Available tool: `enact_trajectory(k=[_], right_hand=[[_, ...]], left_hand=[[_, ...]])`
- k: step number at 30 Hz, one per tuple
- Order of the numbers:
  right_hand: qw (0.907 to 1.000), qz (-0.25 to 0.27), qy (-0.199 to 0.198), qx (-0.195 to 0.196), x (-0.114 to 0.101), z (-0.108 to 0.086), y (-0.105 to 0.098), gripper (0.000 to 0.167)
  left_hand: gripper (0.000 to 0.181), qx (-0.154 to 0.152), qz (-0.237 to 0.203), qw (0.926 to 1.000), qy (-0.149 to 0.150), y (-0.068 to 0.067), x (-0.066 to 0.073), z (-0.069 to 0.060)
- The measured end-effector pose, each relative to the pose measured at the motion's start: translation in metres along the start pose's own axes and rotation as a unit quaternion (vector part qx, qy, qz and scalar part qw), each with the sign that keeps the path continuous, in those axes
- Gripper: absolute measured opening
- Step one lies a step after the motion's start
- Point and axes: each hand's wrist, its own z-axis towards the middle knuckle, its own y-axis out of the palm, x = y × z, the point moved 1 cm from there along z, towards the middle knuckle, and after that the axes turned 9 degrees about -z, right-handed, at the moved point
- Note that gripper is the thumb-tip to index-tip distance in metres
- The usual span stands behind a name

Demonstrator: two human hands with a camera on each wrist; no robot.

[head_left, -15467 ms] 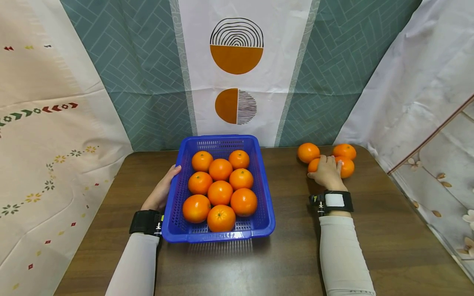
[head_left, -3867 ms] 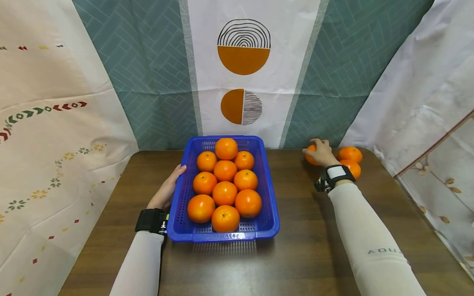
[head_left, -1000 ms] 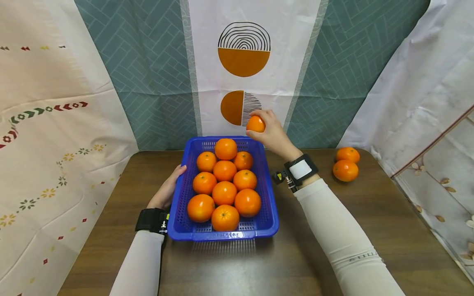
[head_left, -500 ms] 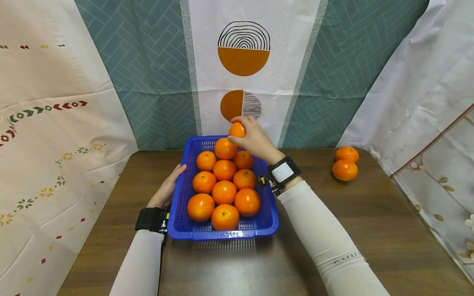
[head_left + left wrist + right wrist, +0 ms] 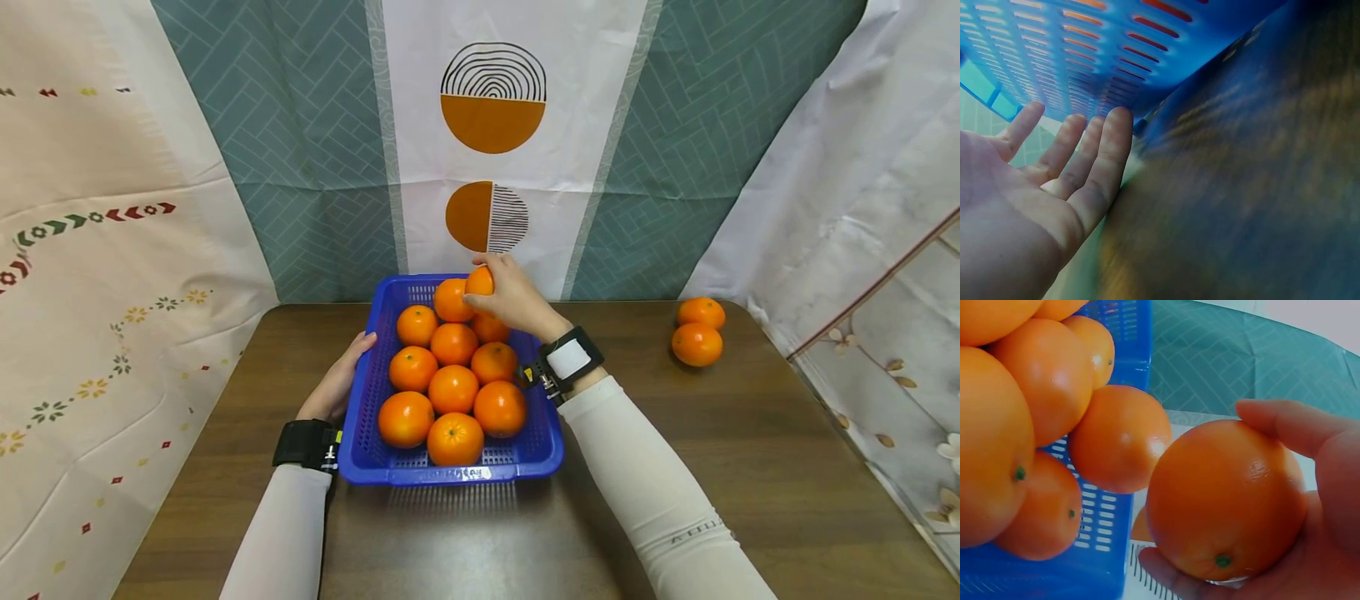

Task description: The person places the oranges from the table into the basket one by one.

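Observation:
My right hand (image 5: 512, 293) holds an orange (image 5: 480, 282) over the back of the blue plastic basket (image 5: 450, 476). In the right wrist view its fingers and thumb curl round that orange (image 5: 1225, 500), whose green stem end shows. Close beside the held fruit, in the basket's back row, is another orange (image 5: 452, 300). Several more oranges (image 5: 453, 389) fill the basket in rows. My left hand (image 5: 336, 382) rests against the basket's left side. The left wrist view shows its fairly straight fingers (image 5: 1110, 147) touching the slotted wall (image 5: 1116, 47).
Two loose oranges (image 5: 697, 344) sit near the back right corner of the brown wooden table (image 5: 637, 483). A patterned cloth (image 5: 491, 167) hangs right behind the table's back edge. More cloth drapes the left and right sides.
Earlier my right hand took an orange from the loose group at the right. It has carried that orange left to the basket and now lowered it slightly. My left hand stays at the basket.

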Motion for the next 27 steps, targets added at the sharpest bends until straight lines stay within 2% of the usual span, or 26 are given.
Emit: enact_trajectory(k=[8,18,27], right_hand=[[0.9975,-0.027,0.038,-0.052,0.008,-0.004,0.012,0.072],[0.9963,-0.053,0.032,-0.06,0.014,-0.007,0.02,0.069],[0.9953,-0.069,0.028,-0.061,0.019,-0.009,0.03,0.057]], left_hand=[[0.062,0.002,0.005,1.0,0.001,0.0,-0.001,-0.001],[0.06,0.003,-0.001,1.0,0.004,0.0,-0.001,-0.001],[0.061,0.001,-0.007,1.0,0.001,0.002,0.001,-0.001]])
